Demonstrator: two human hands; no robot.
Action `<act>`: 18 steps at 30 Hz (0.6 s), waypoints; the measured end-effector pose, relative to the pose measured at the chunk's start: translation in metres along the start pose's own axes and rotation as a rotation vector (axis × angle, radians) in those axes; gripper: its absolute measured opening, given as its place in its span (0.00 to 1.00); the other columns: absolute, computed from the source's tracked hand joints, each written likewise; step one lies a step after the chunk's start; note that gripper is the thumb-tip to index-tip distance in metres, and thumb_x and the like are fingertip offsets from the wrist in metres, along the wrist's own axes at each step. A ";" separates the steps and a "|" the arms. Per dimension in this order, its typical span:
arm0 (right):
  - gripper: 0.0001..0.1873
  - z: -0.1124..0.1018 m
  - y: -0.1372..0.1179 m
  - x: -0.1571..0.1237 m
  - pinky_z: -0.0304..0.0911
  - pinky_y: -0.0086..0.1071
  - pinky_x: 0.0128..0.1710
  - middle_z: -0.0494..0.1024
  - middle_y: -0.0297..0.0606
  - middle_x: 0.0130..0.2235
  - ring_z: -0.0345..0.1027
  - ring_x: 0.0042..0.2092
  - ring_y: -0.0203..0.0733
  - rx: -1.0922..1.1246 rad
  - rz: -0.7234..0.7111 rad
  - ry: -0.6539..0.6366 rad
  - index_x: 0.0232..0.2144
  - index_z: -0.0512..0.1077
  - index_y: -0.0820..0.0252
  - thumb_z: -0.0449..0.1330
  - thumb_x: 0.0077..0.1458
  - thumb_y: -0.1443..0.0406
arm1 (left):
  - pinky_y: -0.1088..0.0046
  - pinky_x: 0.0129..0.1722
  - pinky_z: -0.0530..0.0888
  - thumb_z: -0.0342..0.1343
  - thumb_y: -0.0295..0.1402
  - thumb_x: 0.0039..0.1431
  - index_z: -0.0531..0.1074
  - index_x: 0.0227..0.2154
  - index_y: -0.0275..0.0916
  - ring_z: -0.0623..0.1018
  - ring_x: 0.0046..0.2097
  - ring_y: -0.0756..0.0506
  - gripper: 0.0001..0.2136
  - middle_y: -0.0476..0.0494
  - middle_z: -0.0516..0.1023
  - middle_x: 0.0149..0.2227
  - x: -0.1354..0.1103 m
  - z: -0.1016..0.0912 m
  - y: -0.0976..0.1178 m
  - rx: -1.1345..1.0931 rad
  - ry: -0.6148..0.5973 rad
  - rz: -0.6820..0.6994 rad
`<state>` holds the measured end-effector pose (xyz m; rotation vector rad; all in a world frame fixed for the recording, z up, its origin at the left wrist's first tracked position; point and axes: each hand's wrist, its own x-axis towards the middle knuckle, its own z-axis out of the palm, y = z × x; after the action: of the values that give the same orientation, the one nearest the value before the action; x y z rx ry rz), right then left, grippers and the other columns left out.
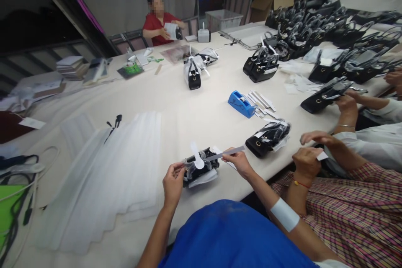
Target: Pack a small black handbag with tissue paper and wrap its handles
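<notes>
A small black handbag (195, 172) lies on the white table right in front of me, with clear wrap on its handles and white paper at its side. At the bag's left end, my left hand (173, 181) grips it with thumb and fingers. My right hand (238, 162) pinches a narrow pale strip (230, 152), whose far end reaches across the top of the bag. A white tag-like piece (197, 158) stands over the bag's middle. Just beyond my right hand is another black handbag (262, 141), partly wrapped.
A blue tape dispenser (241, 104) stands beside loose card strips (261, 102). White foam sheets (125, 167) are layered at the left. Co-workers' hands (309, 161) are close on the right. Many black bags (314, 25) pile up at the back right. A person in red (161, 25) sits opposite.
</notes>
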<state>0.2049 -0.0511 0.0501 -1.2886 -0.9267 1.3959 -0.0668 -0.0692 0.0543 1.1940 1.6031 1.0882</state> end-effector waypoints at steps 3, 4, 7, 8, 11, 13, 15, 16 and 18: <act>0.14 0.019 -0.001 0.006 0.64 0.30 0.31 0.77 0.37 0.25 0.69 0.28 0.36 0.015 0.031 -0.145 0.26 0.75 0.65 0.70 0.42 0.59 | 0.69 0.40 0.77 0.58 0.40 0.52 0.73 0.35 0.37 0.80 0.38 0.46 0.12 0.44 0.80 0.35 0.002 0.002 -0.008 0.011 -0.050 -0.061; 0.15 0.027 -0.001 0.010 0.64 0.30 0.30 0.76 0.37 0.25 0.68 0.28 0.36 0.023 0.042 -0.185 0.26 0.75 0.65 0.70 0.40 0.59 | 0.70 0.40 0.77 0.59 0.40 0.51 0.74 0.34 0.37 0.80 0.37 0.46 0.12 0.44 0.81 0.34 0.004 0.002 -0.010 0.025 -0.066 -0.072; 0.15 0.045 0.000 0.022 0.64 0.31 0.30 0.76 0.36 0.25 0.68 0.28 0.36 0.031 0.065 -0.254 0.27 0.76 0.65 0.70 0.39 0.59 | 0.70 0.40 0.77 0.59 0.37 0.49 0.76 0.35 0.37 0.80 0.37 0.45 0.11 0.45 0.81 0.35 0.010 0.001 -0.017 0.072 -0.115 -0.045; 0.15 0.048 -0.001 0.026 0.64 0.31 0.31 0.77 0.37 0.26 0.68 0.28 0.36 0.011 0.070 -0.270 0.27 0.76 0.65 0.70 0.38 0.59 | 0.70 0.41 0.76 0.59 0.35 0.49 0.76 0.36 0.38 0.80 0.38 0.45 0.11 0.46 0.81 0.35 0.012 0.000 -0.018 0.094 -0.136 -0.013; 0.13 0.054 -0.002 0.036 0.63 0.30 0.30 0.77 0.36 0.27 0.67 0.29 0.36 -0.113 0.064 -0.322 0.24 0.76 0.64 0.70 0.37 0.60 | 0.71 0.40 0.76 0.58 0.32 0.52 0.77 0.34 0.40 0.79 0.38 0.46 0.07 0.47 0.81 0.35 0.015 -0.001 -0.019 0.182 -0.201 0.138; 0.11 0.056 -0.003 0.040 0.61 0.28 0.28 0.75 0.34 0.25 0.65 0.28 0.34 -0.193 0.048 -0.353 0.21 0.75 0.63 0.69 0.38 0.61 | 0.71 0.39 0.75 0.55 0.31 0.55 0.77 0.31 0.39 0.78 0.36 0.47 0.06 0.47 0.80 0.33 0.015 -0.001 -0.015 0.254 -0.208 0.295; 0.10 0.058 -0.005 0.042 0.60 0.28 0.27 0.73 0.33 0.23 0.65 0.27 0.34 -0.217 0.050 -0.375 0.21 0.75 0.63 0.69 0.39 0.61 | 0.70 0.39 0.75 0.52 0.29 0.59 0.76 0.31 0.38 0.77 0.37 0.47 0.08 0.45 0.79 0.32 0.013 -0.001 -0.011 0.339 -0.166 0.494; 0.10 0.058 -0.006 0.041 0.61 0.28 0.28 0.74 0.33 0.24 0.65 0.27 0.34 -0.211 0.064 -0.377 0.22 0.75 0.63 0.68 0.39 0.61 | 0.68 0.40 0.74 0.50 0.27 0.60 0.76 0.32 0.37 0.76 0.38 0.46 0.08 0.43 0.78 0.32 0.011 -0.002 -0.010 0.387 -0.132 0.592; 0.11 0.057 -0.009 0.039 0.63 0.30 0.31 0.76 0.35 0.27 0.68 0.30 0.37 -0.192 0.093 -0.369 0.25 0.77 0.63 0.68 0.40 0.60 | 0.65 0.42 0.73 0.50 0.24 0.60 0.74 0.37 0.36 0.75 0.40 0.45 0.09 0.40 0.77 0.34 0.009 -0.004 -0.010 0.487 -0.053 0.755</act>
<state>0.1521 -0.0066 0.0577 -1.2479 -1.2892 1.6855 -0.0744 -0.0632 0.0448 2.2516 1.4381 1.1118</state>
